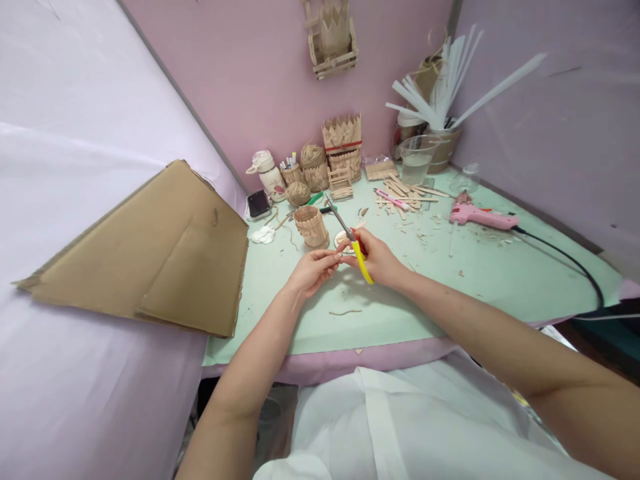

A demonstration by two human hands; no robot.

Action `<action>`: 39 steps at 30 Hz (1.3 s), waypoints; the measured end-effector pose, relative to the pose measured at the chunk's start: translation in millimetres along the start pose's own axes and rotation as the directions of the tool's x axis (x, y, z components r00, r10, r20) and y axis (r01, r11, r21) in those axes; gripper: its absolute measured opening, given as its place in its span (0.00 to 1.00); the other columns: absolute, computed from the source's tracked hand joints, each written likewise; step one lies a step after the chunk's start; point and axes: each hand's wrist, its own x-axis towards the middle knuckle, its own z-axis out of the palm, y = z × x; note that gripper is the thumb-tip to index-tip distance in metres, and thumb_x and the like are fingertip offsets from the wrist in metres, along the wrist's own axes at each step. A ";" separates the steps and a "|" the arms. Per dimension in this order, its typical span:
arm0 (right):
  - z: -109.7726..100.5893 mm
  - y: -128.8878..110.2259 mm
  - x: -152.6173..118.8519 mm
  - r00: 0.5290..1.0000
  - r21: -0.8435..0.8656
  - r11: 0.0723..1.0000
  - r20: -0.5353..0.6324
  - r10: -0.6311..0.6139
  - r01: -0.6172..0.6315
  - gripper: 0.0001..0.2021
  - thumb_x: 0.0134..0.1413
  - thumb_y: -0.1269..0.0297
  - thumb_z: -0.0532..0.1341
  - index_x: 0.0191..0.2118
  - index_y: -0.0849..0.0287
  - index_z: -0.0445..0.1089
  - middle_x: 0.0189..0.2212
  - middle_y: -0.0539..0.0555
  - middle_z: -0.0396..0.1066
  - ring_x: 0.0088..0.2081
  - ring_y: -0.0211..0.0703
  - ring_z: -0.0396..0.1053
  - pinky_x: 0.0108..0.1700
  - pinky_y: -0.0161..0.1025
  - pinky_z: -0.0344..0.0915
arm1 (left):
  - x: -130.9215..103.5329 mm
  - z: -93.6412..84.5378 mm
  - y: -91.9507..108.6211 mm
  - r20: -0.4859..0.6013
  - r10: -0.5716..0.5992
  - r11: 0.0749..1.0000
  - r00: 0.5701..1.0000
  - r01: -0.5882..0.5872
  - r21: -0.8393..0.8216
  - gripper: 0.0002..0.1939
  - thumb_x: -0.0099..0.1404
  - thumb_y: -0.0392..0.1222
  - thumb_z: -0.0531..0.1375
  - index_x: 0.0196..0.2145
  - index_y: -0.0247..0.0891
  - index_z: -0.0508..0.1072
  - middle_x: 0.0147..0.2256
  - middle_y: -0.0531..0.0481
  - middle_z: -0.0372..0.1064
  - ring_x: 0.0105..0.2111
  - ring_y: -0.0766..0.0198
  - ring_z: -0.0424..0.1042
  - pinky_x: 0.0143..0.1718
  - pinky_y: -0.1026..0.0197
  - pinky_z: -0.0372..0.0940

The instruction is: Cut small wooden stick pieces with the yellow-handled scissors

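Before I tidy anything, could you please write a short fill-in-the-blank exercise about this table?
The scissors are in the person's ____ hand.
The glue gun has a body coloured ____.
The large cardboard is on the picture's ____ side.

Missing words: right; pink; left.

Hands (316, 268) (381, 259) close together, yellow-handled scissors (361, 261) in the right, wooden cup (313, 229) just beyond, pink glue gun (483, 216)

We've got open counter (390, 323) along the near edge, a thin brown scrap (345, 312) lying there; ahead, scissors (359, 255) and wooden cup (311, 228) block us, and rightward, the pink glue gun (483, 216)!
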 end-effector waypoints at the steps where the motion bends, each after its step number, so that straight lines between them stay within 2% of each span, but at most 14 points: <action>1: -1.1 0.1 0.1 1.000 -0.005 1.000 -0.009 0.006 -0.006 0.18 0.49 0.48 0.57 0.38 0.57 0.59 0.36 0.52 0.69 0.28 0.37 0.61 0.30 0.35 0.57 | 0.3 -0.4 0.4 -0.026 0.037 0.999 0.999 -0.037 0.006 0.13 0.44 0.43 0.69 0.27 0.32 0.75 0.22 0.51 0.66 0.22 0.74 0.62 0.22 0.69 0.55; 3: -4.0 1.0 0.3 0.999 -0.075 0.997 -0.023 0.028 -0.029 0.19 0.47 0.48 0.58 0.38 0.57 0.60 0.33 0.51 0.69 0.27 0.37 0.61 0.29 0.35 0.56 | 0.9 -2.5 1.9 -0.097 0.135 0.991 0.986 -0.134 0.019 0.13 0.45 0.43 0.69 0.27 0.33 0.74 0.24 0.51 0.67 0.23 0.73 0.63 0.24 0.69 0.57; 5: -7.0 2.1 0.3 0.998 -0.220 0.974 -0.019 0.052 -0.055 0.19 0.46 0.47 0.59 0.38 0.56 0.61 0.30 0.50 0.69 0.27 0.39 0.63 0.28 0.35 0.54 | 1.8 -6.0 3.2 -0.159 0.237 0.971 0.958 -0.235 0.034 0.12 0.45 0.43 0.68 0.27 0.34 0.74 0.25 0.51 0.68 0.24 0.72 0.64 0.26 0.68 0.58; 9: -9.8 2.2 0.1 0.998 -0.455 0.890 0.032 0.060 -0.039 0.21 0.45 0.46 0.59 0.42 0.55 0.62 0.32 0.52 0.71 0.31 0.45 0.68 0.28 0.36 0.53 | 4.8 -13.8 3.2 -0.213 0.410 0.912 0.887 -0.393 0.119 0.11 0.48 0.43 0.66 0.28 0.35 0.73 0.25 0.53 0.69 0.25 0.72 0.64 0.29 0.66 0.59; 12: -9.2 1.2 0.1 0.997 -0.536 0.844 0.055 0.050 -0.013 0.21 0.45 0.46 0.59 0.42 0.54 0.62 0.34 0.53 0.72 0.33 0.47 0.69 0.27 0.36 0.52 | 7.0 -17.2 2.0 -0.248 0.482 0.876 0.840 -0.458 0.152 0.10 0.48 0.42 0.66 0.28 0.35 0.73 0.25 0.53 0.69 0.25 0.71 0.65 0.30 0.65 0.60; 15: -8.6 0.9 0.3 0.998 -0.565 0.825 0.051 0.042 -0.006 0.21 0.46 0.45 0.58 0.41 0.54 0.62 0.36 0.53 0.73 0.34 0.47 0.70 0.27 0.36 0.52 | 7.6 -18.3 1.7 -0.255 0.509 0.861 0.822 -0.481 0.167 0.09 0.48 0.41 0.65 0.28 0.36 0.73 0.24 0.53 0.69 0.24 0.71 0.65 0.29 0.65 0.60; 31: -9.4 0.2 1.0 0.994 -0.596 0.803 0.064 0.088 -0.032 0.20 0.49 0.43 0.55 0.40 0.53 0.63 0.32 0.52 0.73 0.32 0.47 0.70 0.26 0.36 0.49 | 4.7 -15.7 3.8 -0.261 0.475 0.879 0.840 -0.442 0.177 0.09 0.47 0.40 0.65 0.28 0.35 0.74 0.24 0.52 0.70 0.25 0.70 0.66 0.31 0.64 0.61; 39: -9.4 2.6 1.9 0.991 -0.576 0.815 0.072 0.115 -0.053 0.19 0.49 0.43 0.55 0.38 0.53 0.63 0.31 0.52 0.73 0.31 0.46 0.70 0.25 0.36 0.49 | 5.0 -16.3 3.3 -0.224 0.452 0.892 0.864 -0.429 0.144 0.08 0.48 0.41 0.64 0.27 0.35 0.75 0.25 0.52 0.70 0.26 0.70 0.66 0.32 0.64 0.61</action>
